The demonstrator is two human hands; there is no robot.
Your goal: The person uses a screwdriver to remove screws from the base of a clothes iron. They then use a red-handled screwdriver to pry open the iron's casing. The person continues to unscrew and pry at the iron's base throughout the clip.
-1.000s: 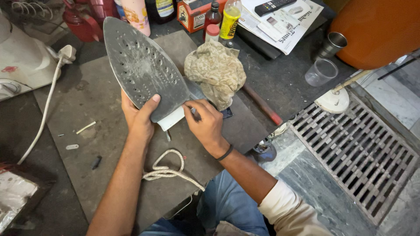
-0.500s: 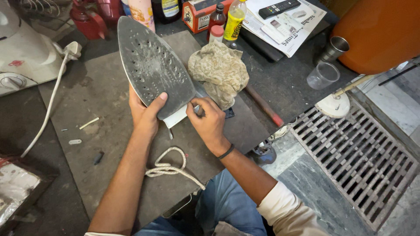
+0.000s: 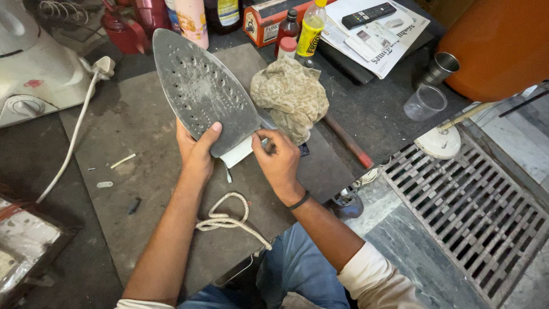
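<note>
Over the grey work board point(image 3: 131, 120), clothes iron point(image 3: 203, 91) tilted soleplate-up, long axis from heel at both hands to tip far-left. Left hand point(image 3: 196, 153) grips heel edge; right hand point(image 3: 278, 163) pinches a small tool, hidden, at heel's white end. 2 hands equally near.

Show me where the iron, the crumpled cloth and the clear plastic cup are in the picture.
iron point(image 3: 203, 91), head view, on the middle of its grey soleplate with steam holes.
crumpled cloth point(image 3: 291, 94), head view, on the middle of the bundle.
clear plastic cup point(image 3: 424, 103), head view, on its side wall.
</note>
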